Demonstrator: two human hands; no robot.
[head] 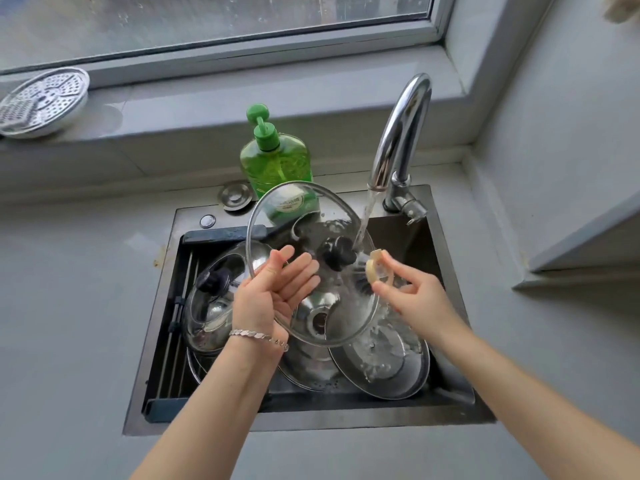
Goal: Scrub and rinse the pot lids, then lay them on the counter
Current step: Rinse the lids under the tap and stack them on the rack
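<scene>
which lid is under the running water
The big glass lid resting against the left hand, under the faucet stream; the other lids lie lower in the sink.

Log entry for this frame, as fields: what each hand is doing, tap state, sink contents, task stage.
left hand: straight fingers support the tilted glass lid at its left rim
right hand: pinches a pale sponge beside the lid's black knob
tap: running; the stream lands on the held lid near the knob
sink: holds a second glass lid at left and a steel lid at lower right
behind sink: green soap bottle
stage: scrubbing or rinsing; held lid not yet laid down
</scene>
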